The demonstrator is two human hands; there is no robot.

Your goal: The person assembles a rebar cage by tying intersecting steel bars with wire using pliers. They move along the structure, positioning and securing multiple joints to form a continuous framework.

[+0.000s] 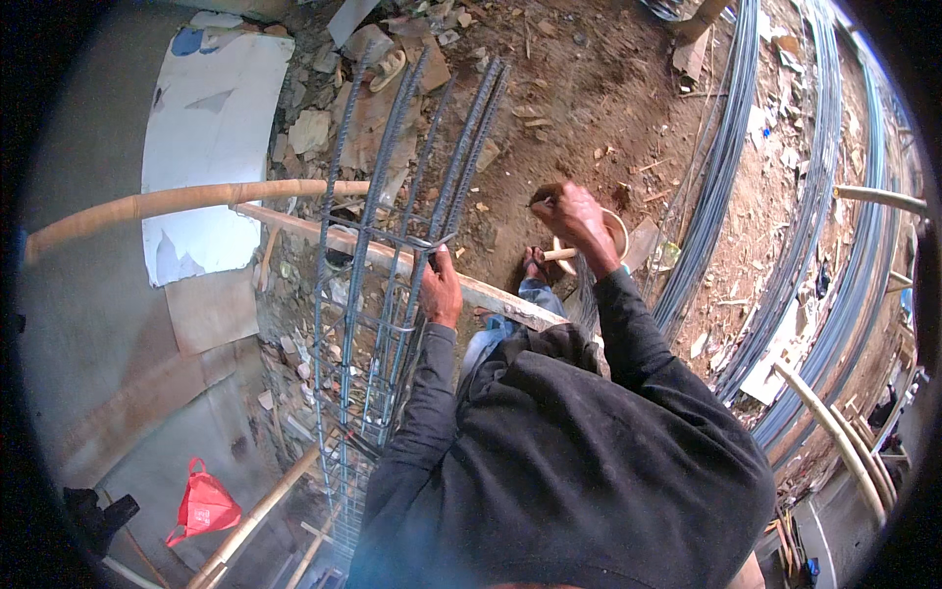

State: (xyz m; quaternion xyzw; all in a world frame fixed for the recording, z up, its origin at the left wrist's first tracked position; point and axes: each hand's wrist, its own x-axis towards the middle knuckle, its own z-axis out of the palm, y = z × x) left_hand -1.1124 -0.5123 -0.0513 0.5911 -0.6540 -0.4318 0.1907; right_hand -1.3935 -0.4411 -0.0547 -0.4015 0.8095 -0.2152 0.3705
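A long cage of ribbed steel rebar (365,231) with square wire stirrups runs from the lower left toward the upper middle. My left hand (442,292) is closed on its right side, the thumb against a stirrup (422,241). My right hand (579,221) is raised to the right of the cage, apart from it, with the fingers curled shut. Something small and dark shows at its fingertips, too unclear to name. Below that hand are a pale round rim (618,236) and a short light-coloured bar (559,254), partly hidden by my wrist.
A wooden beam (500,299) and a bamboo pole (196,200) support the cage. Long bundles of rebar (721,187) lie to the right. Broken rubble (312,133) covers the ground beyond the cage. A red bag (206,506) hangs at the lower left, near a bamboo pole (255,520).
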